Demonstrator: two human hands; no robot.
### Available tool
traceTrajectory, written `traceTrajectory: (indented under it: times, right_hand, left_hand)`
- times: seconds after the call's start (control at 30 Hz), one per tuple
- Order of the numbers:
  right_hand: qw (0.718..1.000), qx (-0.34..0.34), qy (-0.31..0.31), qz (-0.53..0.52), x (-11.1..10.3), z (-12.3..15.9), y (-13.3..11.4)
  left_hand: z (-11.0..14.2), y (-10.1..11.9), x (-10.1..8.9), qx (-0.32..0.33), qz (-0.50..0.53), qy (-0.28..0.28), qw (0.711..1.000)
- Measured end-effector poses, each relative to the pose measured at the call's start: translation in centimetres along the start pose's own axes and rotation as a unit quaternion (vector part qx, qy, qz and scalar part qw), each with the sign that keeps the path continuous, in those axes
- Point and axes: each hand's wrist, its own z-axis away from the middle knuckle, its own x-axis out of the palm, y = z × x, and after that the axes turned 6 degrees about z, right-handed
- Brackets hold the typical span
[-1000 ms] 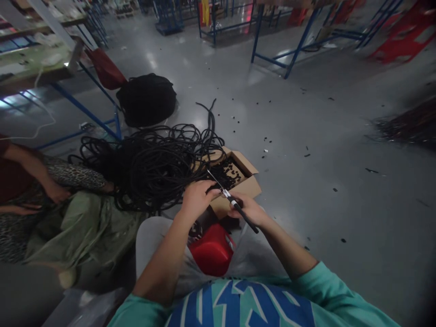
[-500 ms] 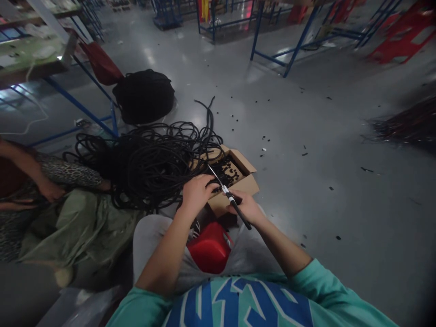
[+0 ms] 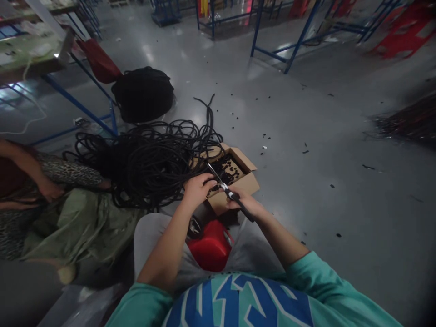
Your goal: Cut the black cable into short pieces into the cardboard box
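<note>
My right hand (image 3: 248, 204) is closed round the black handles of a pair of scissors (image 3: 241, 207), whose bright blades point up and left over a cardboard box (image 3: 249, 185). Just left of the blades, the thumb and fingers of my left hand (image 3: 197, 191) are pinched on a black cord, mostly hidden by the hand. Small cut black pieces (image 3: 230, 170) lie in the box. Against the box's left side spreads a big tangled heap of black cord (image 3: 150, 163), two loose ends sticking up at its far side.
A red plastic object (image 3: 209, 247) is between my knees. To the left sits another person, a hand (image 3: 51, 190) showing above green cloth (image 3: 81, 218). A black bundle (image 3: 143, 94) stands beside a blue-legged table (image 3: 80, 103). Black scraps dot the grey floor (image 3: 289, 181).
The scissors and my right hand have shifted slightly, the handles now lying a bit higher and further right. My left hand stays beside the blades. The view has tilted a little.
</note>
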Motion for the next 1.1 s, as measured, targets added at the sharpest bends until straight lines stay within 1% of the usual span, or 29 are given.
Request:
traceTrajectory:
  times: [0.1, 0.17, 0.23, 0.3, 0.37, 0.47, 0.53, 0.6, 0.7, 0.8, 0.93, 1.1]
  right_hand:
    - [1.0, 0.013, -0.01, 0.006, -0.3, -0.3, 0.3]
    - [1.0, 0.021, -0.006, 0.012, -0.4, -0.5, 0.6]
    - [0.999, 0.031, 0.005, 0.015, -0.2, -0.8, 0.9]
    - [0.999, 0.034, 0.024, 0.018, -0.1, -1.2, 1.3]
    - [0.998, 0.035, 0.04, 0.025, 0.0, -1.7, 1.7]
    - [0.997, 0.054, 0.048, 0.026, 0.0, -2.5, 2.2]
    - [0.998, 0.06, 0.031, 0.004, -0.1, -2.9, 2.3]
    - [0.998, 0.05, 0.004, -0.024, -0.2, -3.3, 2.2]
    - [0.999, 0.035, -0.013, -0.039, -0.3, -3.8, 1.8]
    - [0.998, 0.044, -0.008, -0.051, -0.3, -4.1, 1.7]
    - [0.994, 0.061, -0.001, -0.088, 0.0, -4.3, 2.0]
    - [0.992, 0.089, 0.031, -0.082, 0.3, -4.6, 2.5]
  left_hand:
    - [-0.4, -0.7, -0.1, -0.02, 0.076, -0.032, 0.996]
    - [-0.7, -1.3, 0.1, -0.043, 0.133, -0.039, 0.989]
    - [-1.1, -2.1, 0.5, -0.065, 0.201, -0.039, 0.977]
    - [-1.6, -2.9, 1.1, -0.073, 0.26, -0.042, 0.962]
    - [-2.2, -3.8, 1.7, -0.082, 0.298, -0.063, 0.949]
    - [-2.9, -4.9, 2.4, -0.089, 0.315, -0.082, 0.941]
    - [-3.3, -5.3, 2.8, -0.083, 0.316, -0.079, 0.942]
    - [-3.4, -5.5, 3.1, -0.086, 0.324, -0.074, 0.939]
    - [-3.4, -5.2, 3.3, -0.119, 0.352, -0.061, 0.927]
    - [-3.3, -4.8, 3.1, -0.145, 0.388, -0.06, 0.908]
    - [-3.2, -4.5, 2.9, -0.163, 0.429, -0.067, 0.886]
    - [-3.4, -5.1, 3.3, -0.183, 0.471, -0.078, 0.86]
